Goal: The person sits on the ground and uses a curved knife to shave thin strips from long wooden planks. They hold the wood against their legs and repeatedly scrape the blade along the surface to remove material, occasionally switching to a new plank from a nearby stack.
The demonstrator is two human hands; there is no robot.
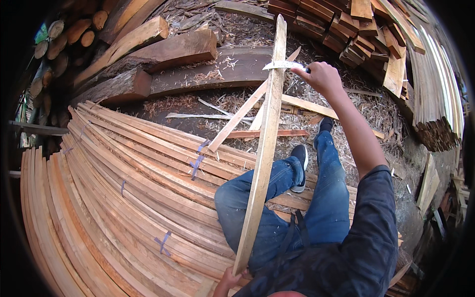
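A long wooden strip (267, 131) slants away from my body, its near part passing over my bent left leg. At its near end, my left hand (230, 281) is closed round the wood. My right hand (320, 78) is stretched far forward, closed on the dark handle of a knife (284, 65) with a pale, slightly curved blade. The blade lies across the strip near its far end. Whether it cuts into the wood, I cannot tell. Beyond the blade, the strip's tip tapers.
Bundles of sawn strips (163, 198), tied with purple bands, lie under and left of me. Thick beams (183, 49) and round logs (86, 38) are at the far left. Stacked boards (341, 29) stand far right. Loose offcuts (240, 116) and shavings cover the ground ahead.
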